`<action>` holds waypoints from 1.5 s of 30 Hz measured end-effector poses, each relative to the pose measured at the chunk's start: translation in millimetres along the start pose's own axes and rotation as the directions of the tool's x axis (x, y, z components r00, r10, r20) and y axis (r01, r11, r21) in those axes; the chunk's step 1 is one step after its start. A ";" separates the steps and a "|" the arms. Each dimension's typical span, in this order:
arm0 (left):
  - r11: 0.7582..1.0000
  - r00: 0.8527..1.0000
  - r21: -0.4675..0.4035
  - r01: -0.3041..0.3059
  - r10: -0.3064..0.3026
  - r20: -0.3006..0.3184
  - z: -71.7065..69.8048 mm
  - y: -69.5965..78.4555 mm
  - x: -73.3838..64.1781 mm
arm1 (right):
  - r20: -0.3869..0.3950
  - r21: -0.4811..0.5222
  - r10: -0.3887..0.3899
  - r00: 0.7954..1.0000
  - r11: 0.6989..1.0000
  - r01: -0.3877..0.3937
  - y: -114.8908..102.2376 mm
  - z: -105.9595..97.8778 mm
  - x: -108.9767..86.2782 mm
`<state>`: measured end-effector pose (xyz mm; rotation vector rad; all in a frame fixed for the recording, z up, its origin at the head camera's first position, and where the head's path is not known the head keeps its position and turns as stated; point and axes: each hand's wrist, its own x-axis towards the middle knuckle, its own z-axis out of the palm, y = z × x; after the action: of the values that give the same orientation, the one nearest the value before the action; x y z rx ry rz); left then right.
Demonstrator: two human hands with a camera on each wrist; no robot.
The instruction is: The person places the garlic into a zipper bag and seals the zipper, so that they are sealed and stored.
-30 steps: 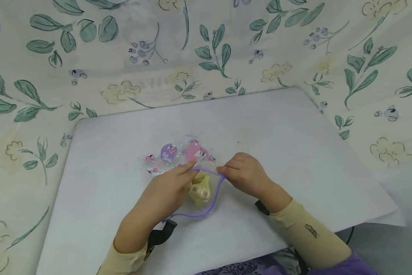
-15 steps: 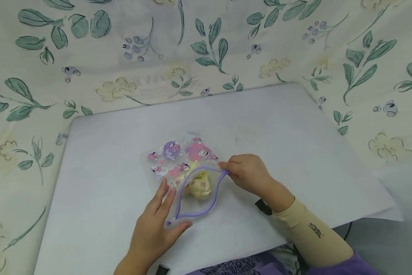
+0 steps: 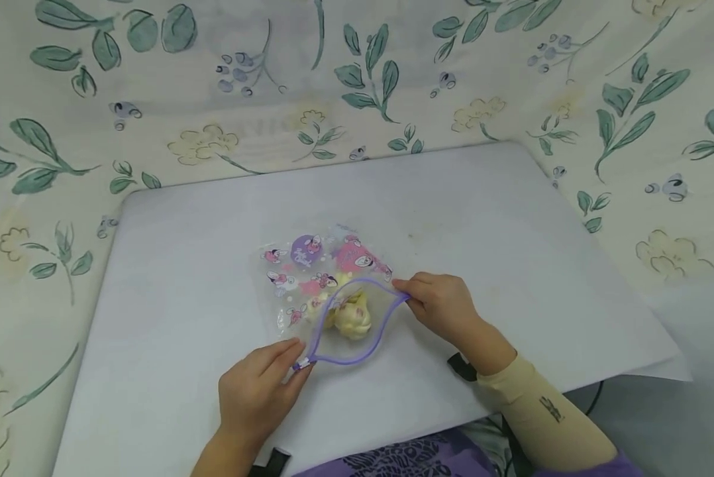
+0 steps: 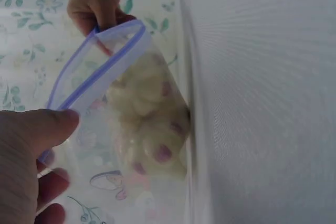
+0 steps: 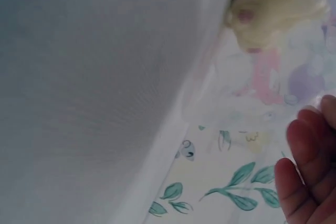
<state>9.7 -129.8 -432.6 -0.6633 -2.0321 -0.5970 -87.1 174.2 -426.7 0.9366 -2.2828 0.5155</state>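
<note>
A clear zip bag [image 3: 306, 250] printed with pink and purple cartoon figures lies on the table, its purple zip rim [image 3: 345, 362] spread into a wide oval facing the person. Inside sits a pale yellow, lumpy soft-looking thing [image 3: 354, 318]; the left wrist view shows purplish-pink spots on its rounded lobes [image 4: 163, 153]. My left hand [image 3: 258, 384] pinches the near-left corner of the rim beside the slider, thumb in front and fingers behind. At the opposite corner, my right hand [image 3: 443, 305] pinches the rim between thumb and fingers.
The white table [image 3: 202, 265] has its near edge close to the person's lap. Floral cloth [image 3: 244, 40] hangs behind and to the sides. A dark cable [image 3: 595, 397] drops below the table's right front edge.
My left hand came away from the bag's mouth, spread open, then took hold of the slider corner. The right hand kept its corner and shifted slightly right. The rim now stands wider.
</note>
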 end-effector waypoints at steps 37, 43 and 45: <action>0.962 0.930 0.050 0.269 -0.273 0.245 -1.9 -54.4 -16.9 | 0.464 -0.069 -0.100 0.880 0.987 0.148 -56.3 9.9 26.9; 0.966 0.933 0.000 0.260 -0.251 0.256 -1.4 -55.3 -18.2 | 0.535 -0.052 -0.235 0.812 0.950 0.309 -98.5 40.1 50.6; 0.969 0.934 0.008 0.247 -0.241 0.263 -2.8 -55.6 -18.5 | 0.521 -0.095 -0.277 0.807 0.921 0.378 -109.2 52.1 55.8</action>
<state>-16.5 -176.9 -455.8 -0.5286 -2.3811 -0.7101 -59.2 44.4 -415.0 1.4612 -2.4682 -0.1284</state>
